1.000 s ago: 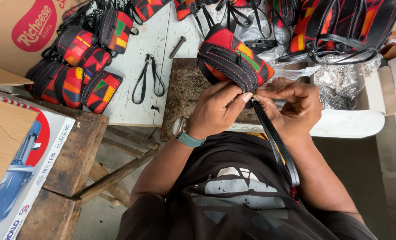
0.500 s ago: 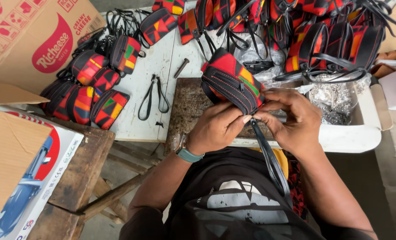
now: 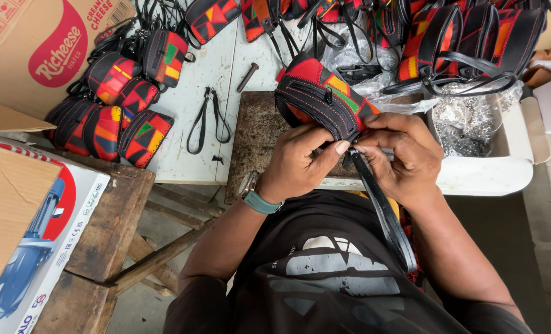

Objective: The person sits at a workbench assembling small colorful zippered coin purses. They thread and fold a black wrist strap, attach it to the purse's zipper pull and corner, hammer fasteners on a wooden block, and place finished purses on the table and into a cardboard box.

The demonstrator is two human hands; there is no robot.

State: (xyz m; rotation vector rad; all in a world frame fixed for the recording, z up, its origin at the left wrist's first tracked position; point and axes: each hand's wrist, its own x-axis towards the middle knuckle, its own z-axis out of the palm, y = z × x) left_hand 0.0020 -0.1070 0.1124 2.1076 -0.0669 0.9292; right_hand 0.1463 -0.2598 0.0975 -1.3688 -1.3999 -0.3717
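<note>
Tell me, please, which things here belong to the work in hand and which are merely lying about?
In hand:
left hand
right hand
patterned pouch
black strap

Lying about:
finished pouches
loose strap
bolt
bag of metal fittings
cardboard boxes

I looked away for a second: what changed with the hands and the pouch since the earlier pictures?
Little changed: both hands, left hand and right hand, keep their grip on the patterned zip pouch where its black strap joins. The loose strap and bolt stayed put.
</note>
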